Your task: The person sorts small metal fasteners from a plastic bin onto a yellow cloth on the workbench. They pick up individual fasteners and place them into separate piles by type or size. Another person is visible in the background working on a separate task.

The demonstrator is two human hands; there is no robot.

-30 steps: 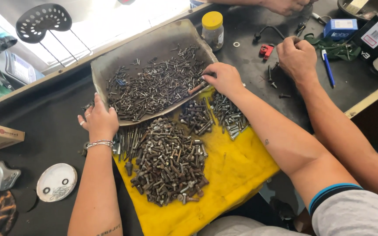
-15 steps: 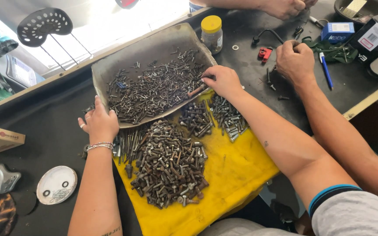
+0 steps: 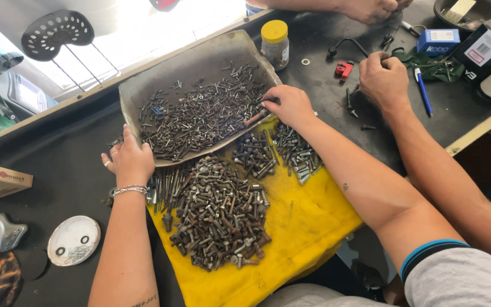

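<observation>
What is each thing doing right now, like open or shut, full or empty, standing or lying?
Grey metal tray: on the table, holding many loose dark bolts.
Glass jar with yellow lid: upright, lid on.
Yellow cloth: spread flat, bolt piles on it.
Big pile of grey bolts: heaped on the cloth.
White round lid: lying flat, two washers on it.
Left hand: resting on the tray's edge.
Right hand: fingers among the tray's bolts.
</observation>
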